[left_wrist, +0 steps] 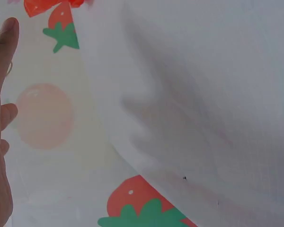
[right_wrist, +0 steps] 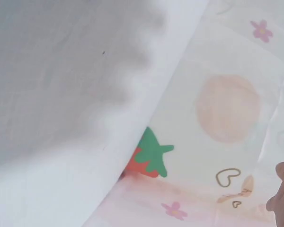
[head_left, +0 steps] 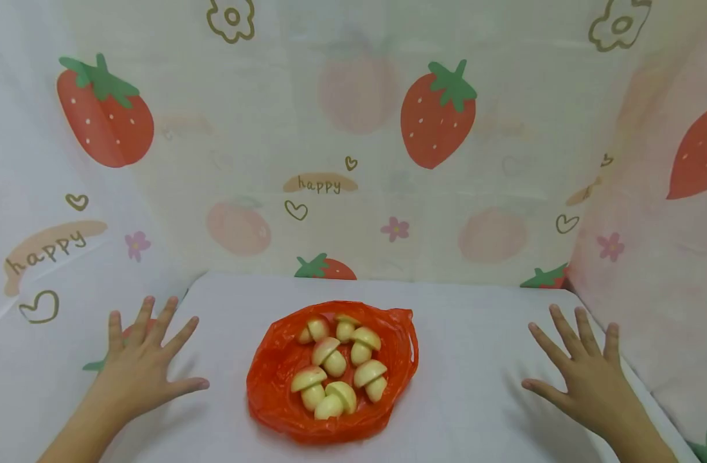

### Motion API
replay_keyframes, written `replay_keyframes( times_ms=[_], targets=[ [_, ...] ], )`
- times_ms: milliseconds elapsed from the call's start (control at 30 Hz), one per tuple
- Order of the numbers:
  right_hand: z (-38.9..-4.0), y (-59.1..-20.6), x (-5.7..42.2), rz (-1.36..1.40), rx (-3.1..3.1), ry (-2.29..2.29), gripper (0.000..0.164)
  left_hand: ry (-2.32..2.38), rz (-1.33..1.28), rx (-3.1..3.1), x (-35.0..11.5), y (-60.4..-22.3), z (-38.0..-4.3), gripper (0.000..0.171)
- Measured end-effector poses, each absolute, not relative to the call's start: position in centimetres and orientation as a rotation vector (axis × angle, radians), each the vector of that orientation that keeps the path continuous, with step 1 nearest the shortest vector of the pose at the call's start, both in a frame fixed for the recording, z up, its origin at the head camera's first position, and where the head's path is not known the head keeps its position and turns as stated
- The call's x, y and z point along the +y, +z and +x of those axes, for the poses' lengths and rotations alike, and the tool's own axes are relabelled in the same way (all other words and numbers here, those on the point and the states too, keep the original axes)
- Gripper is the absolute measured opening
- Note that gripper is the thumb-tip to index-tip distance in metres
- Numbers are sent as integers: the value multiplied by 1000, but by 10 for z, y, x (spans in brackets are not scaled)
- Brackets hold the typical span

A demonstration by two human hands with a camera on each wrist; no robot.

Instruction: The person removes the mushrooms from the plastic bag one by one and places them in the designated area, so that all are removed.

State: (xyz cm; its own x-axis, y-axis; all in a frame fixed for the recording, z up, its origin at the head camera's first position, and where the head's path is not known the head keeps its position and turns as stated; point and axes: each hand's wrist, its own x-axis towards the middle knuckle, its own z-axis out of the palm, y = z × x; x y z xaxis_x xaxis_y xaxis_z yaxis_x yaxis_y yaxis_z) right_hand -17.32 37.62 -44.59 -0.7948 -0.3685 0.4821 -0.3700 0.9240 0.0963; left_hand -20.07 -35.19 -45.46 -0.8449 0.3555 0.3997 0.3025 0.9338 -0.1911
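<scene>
Both hands are held apart with fingers spread, palms toward the table, and nothing in them. The left hand (head_left: 142,366) hovers over the table's left side, its shadow falling beside it. Over the right side is the right hand (head_left: 585,370), also casting a shadow. Between them lies a red plastic bag (head_left: 267,366), its edges folded down into a shallow bowl shape. Several pale mushroom-shaped pieces (head_left: 328,355) rest inside it, some with pinkish caps. In the left wrist view, a bit of the red bag (left_wrist: 40,5) shows at the top beside the left fingers (left_wrist: 8,35).
The white table (head_left: 469,360) has its back edge against a printed curtain (head_left: 504,83) with strawberries, flowers and hearts. More of this cloth hangs along the left and right sides. The bag's loop handle (head_left: 414,341) sticks out on its right.
</scene>
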Motion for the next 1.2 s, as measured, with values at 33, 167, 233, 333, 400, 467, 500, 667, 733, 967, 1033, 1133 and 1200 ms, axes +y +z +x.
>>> replay_keyframes(
  times_ms=[33, 167, 233, 333, 400, 467, 500, 667, 733, 967, 1033, 1133, 1200],
  targets=[
    [-173, -446, 375, 535, -2568, 14, 102, 167, -473, -2654, -351, -455, -201, 110],
    [-174, -447, 371, 556, -2537, 39, 98, 161, -465, -2668, -344, -456, -201, 109],
    [-176, -448, 369, 563, -2528, 49, 96, 154, -463, -2674, -341, -457, -201, 109],
    [-179, -447, 365, 571, -2519, 62, 94, 139, -459, -2677, -338, -457, -203, 109],
    [-180, -447, 361, 576, -2512, 71, 93, 135, -453, -2680, -337, -458, -205, 109],
    [-181, -447, 358, 584, -2501, 81, 92, 128, -449, -2684, -335, -458, -206, 109],
    [-181, -447, 356, 587, -2497, 84, 92, 119, -448, -2684, -333, -459, -206, 108],
    [-184, -444, 346, 600, -2483, 108, 92, 46, -463, -2691, -324, -458, -207, 107],
    [-186, -442, 341, 608, -2474, 123, 93, 30, -466, -2693, -321, -458, -207, 107],
    [-194, -436, 324, 650, -2451, 162, 94, -20, -440, -2740, -306, -460, -210, 107],
    [-196, -435, 319, 655, -2449, 170, 93, -38, -436, -2751, -302, -461, -211, 106],
    [-199, -434, 312, 665, -2444, 188, 91, -83, -438, -2773, -295, -463, -212, 104],
    [-201, -433, 307, 672, -2438, 194, 89, -113, -440, -2791, -291, -464, -213, 104]
  ],
)
